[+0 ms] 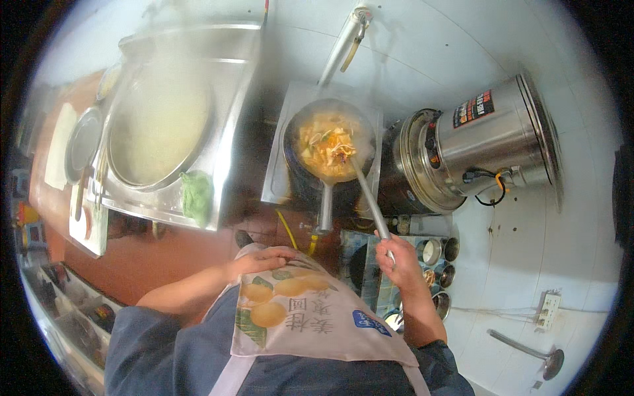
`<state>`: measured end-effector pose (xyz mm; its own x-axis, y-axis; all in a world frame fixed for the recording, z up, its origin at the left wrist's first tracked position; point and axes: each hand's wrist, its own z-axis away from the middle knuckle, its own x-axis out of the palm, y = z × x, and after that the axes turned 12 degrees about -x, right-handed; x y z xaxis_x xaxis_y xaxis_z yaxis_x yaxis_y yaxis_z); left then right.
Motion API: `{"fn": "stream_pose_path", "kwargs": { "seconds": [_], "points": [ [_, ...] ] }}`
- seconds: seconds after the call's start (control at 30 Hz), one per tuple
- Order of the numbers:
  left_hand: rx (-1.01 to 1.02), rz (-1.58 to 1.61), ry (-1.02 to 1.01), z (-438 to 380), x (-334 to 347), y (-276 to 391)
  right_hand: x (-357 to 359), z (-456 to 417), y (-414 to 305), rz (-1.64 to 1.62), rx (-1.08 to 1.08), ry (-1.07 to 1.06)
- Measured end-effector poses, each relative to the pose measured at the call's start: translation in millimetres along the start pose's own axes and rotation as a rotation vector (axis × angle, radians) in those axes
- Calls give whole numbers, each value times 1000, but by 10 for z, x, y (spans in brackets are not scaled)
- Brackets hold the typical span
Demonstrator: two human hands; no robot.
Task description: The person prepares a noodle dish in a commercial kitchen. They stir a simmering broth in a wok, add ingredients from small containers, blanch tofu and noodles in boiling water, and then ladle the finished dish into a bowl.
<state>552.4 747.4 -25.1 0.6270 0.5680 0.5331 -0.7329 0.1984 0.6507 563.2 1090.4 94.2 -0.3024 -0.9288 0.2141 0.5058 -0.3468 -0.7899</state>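
Observation:
My right hand (396, 257) is closed around the handle of a long metal cooking utensil (370, 198). The utensil slants down into a wok (292, 151) on the stove, and its head is hidden among the food. Steaming reddish-orange broth with pale chunks and thin strips (327, 143) fills the wok's bowl. The wok's metal handle (326, 207) points toward me, and neither hand touches it. Holding nothing, my left hand (262, 260) lies flat against the front of my printed apron (322, 317).
Left of the wok, a steel cooking station holds a large steaming pot (158, 123), with a green cloth (196, 198) at its corner. A steel cylindrical vessel (485, 143) stands right. Small containers (432, 251) sit beside my right arm. Above the wok is a tap (354, 44); a ladle (550, 361) is at lower right.

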Motion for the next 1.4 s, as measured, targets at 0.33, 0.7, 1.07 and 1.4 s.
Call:
{"fn": "stream_pose_path", "kwargs": {
  "seconds": [0.33, 0.7, 1.07, 1.4],
  "points": [
    [11, -217, 37, 1019, 179, 167, -316, -301, 329, 1314, -378, 200],
    [76, 51, 159, 938, 831, -351, -586, -1072, 1289, 754, -147, 17],
    [123, 279, 221, 777, 1499, -631, -816, -506, 405, -346, 191, -201],
    [126, 372, 264, 846, 1673, -628, -812, -217, 35, 167, -96, -153]
  ]
}}
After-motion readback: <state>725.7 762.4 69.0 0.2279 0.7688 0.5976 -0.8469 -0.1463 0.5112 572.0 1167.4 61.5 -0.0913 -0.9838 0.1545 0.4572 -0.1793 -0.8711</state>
